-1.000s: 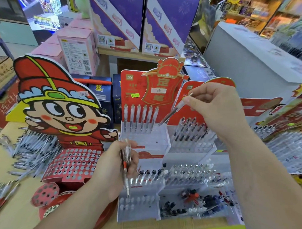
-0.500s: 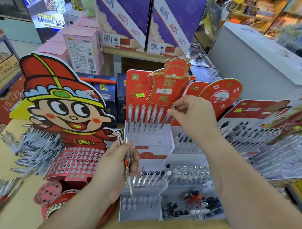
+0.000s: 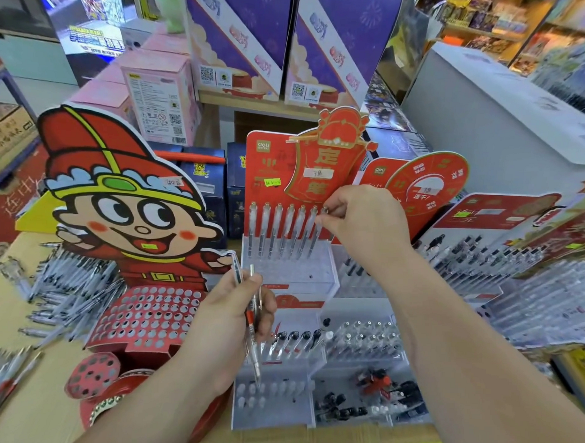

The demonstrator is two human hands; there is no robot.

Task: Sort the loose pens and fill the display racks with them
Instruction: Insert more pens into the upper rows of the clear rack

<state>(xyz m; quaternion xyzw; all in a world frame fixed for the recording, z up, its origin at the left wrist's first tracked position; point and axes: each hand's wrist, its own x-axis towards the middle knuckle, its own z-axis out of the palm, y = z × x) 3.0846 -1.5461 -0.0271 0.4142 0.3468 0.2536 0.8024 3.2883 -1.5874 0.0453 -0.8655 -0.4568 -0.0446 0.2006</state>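
The right hand [image 3: 361, 220] pinches a clear plastic pen [image 3: 325, 210] — last in the top row of the red-backed acrylic rack [image 3: 289, 271] — while the left hand [image 3: 228, 321] grips several clear red-gripped pens [image 3: 252, 322].

Clear pens [image 3: 284, 231] stood upright along the back row of your red rack [image 3: 270, 167]; loose pens [image 3: 73, 290] lay heaped far left; spare pens [image 3: 252, 322] sat in your left hand [image 3: 228, 321].

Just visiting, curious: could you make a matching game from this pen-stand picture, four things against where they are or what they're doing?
1. left hand
2. right hand
3. loose pens
4. cartoon-figure rack

A. red, dotted with round holes
B. heaped on the table, far left
C. pinches the top of an upright pen
D. grips a bunch of pens

Pairs: 1-D, 2-C, 3-B, 4-A
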